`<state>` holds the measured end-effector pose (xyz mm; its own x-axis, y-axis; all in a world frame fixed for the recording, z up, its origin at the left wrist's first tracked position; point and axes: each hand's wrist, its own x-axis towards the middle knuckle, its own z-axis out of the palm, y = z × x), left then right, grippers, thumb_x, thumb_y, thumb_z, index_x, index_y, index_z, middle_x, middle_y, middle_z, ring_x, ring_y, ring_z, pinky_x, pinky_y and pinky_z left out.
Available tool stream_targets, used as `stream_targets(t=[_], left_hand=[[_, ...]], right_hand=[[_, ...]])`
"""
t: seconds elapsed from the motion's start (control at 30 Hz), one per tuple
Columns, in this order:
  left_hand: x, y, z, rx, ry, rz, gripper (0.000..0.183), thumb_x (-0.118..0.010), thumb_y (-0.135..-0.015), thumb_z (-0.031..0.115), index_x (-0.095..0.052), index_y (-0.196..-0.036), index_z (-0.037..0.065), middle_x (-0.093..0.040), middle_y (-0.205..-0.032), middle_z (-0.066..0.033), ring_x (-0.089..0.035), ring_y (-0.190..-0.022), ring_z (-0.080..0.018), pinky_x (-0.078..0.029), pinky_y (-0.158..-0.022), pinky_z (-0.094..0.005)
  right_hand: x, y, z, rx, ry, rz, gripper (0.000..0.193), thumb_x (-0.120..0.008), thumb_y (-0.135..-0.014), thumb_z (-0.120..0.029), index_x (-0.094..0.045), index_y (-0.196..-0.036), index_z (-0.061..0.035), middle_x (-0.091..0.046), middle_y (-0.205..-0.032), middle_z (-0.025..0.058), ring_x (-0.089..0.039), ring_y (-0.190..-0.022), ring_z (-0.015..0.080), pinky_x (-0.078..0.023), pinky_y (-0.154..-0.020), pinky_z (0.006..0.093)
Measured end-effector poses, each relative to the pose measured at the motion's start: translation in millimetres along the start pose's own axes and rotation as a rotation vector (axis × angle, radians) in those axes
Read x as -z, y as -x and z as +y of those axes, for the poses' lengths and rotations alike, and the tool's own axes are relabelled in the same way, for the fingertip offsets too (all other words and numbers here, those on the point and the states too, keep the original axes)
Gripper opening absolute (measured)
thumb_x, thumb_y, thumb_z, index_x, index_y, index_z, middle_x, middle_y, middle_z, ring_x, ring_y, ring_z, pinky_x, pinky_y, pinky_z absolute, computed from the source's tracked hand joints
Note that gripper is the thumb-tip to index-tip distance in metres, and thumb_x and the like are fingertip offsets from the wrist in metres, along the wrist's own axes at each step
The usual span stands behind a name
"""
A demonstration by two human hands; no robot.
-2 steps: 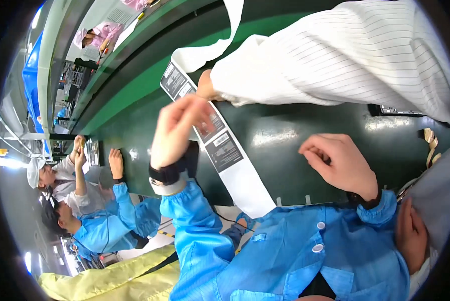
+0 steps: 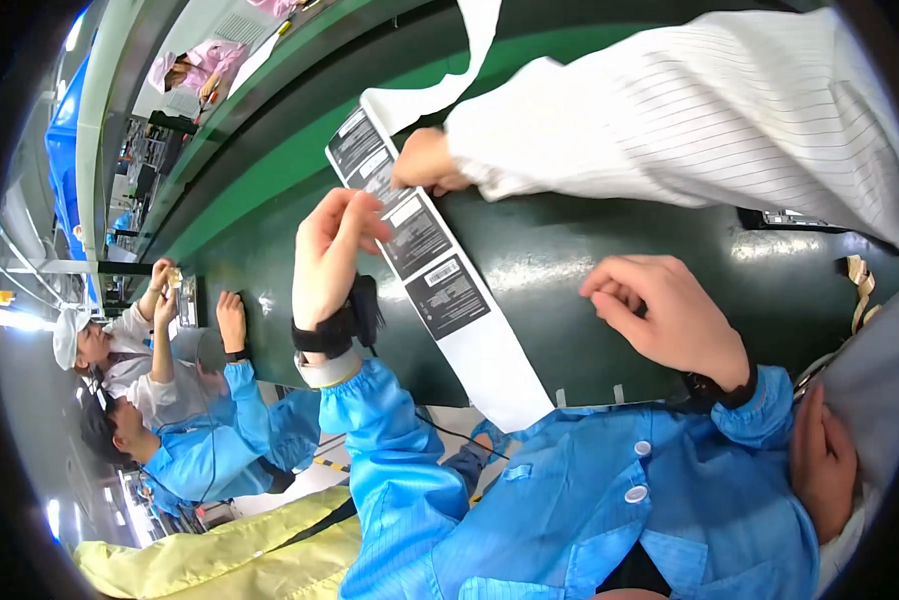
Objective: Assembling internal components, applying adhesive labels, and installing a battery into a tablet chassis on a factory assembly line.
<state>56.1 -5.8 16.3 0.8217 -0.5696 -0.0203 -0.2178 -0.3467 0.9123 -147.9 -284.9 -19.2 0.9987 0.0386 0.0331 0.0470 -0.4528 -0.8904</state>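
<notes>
My left hand (image 2: 327, 262), with a black band and a pale cuff at the wrist, hovers beside a strip of labels (image 2: 434, 250). Its fingers bend loosely, the thumb stands apart, and nothing shows in its grasp. The strip is white with black printed labels and lies slantwise over the green tabletop (image 2: 539, 285), its near end by my blue jacket. Above the table's right part, my right hand (image 2: 669, 315) has its fingers curled in toward the thumb, with nothing visible between them. A co-worker's hand (image 2: 427, 162), in a white striped sleeve, touches the strip's far part.
The co-worker's sleeve (image 2: 659, 110) spans the upper right. A dark device (image 2: 784, 220) lies at the right, near a tan crumpled piece (image 2: 857, 280). Another person's hand (image 2: 824, 460) rests at my right side. Co-workers (image 2: 199, 430) sit along the table at left.
My left hand has drawn slightly left, off the strip. The co-worker's hand has moved a little right, showing more of its fingers. My right hand has shifted slightly left.
</notes>
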Motion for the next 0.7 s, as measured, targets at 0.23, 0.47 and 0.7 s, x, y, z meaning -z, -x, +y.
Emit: stream_targets(t=[0.23,0.47,0.7], left_hand=[[-19,-6,-34,0.150,0.261,-0.039,0.054,-0.043,-0.104,0.042,-0.050,-0.129,-0.005,-0.066,-0.111,-0.0163,-0.065,-0.090,-0.0196,-0.053,-0.075,-0.0306],[-94,-7,20,0.009,0.461,-0.235,0.030,-0.052,-0.103,0.025,-0.058,-0.115,-0.002,-0.065,-0.096,-0.0076,-0.060,-0.078,-0.0112,-0.050,-0.064,-0.0244],[-154,-15,43,0.060,0.426,0.046,0.067,-0.065,-0.089,0.001,-0.031,-0.147,0.001,-0.066,-0.090,-0.0085,-0.065,-0.078,-0.0133,-0.051,-0.064,-0.0264]], right_hand=[[-15,-19,7,-0.068,-0.088,0.055,0.038,-0.065,-0.091,-0.018,-0.050,-0.120,0.0014,-0.067,-0.102,0.0172,-0.066,-0.088,0.0241,-0.051,-0.073,0.0341],[-20,-29,11,0.058,-0.413,0.435,0.038,-0.075,-0.084,-0.011,-0.053,-0.114,0.0007,-0.064,-0.106,0.0105,-0.063,-0.094,0.0174,-0.050,-0.075,0.0292],[21,-36,25,0.269,-0.135,0.790,0.035,-0.076,-0.082,-0.010,-0.055,-0.109,-0.0023,-0.062,-0.111,0.0107,-0.058,-0.097,0.0160,-0.045,-0.074,0.0270]])
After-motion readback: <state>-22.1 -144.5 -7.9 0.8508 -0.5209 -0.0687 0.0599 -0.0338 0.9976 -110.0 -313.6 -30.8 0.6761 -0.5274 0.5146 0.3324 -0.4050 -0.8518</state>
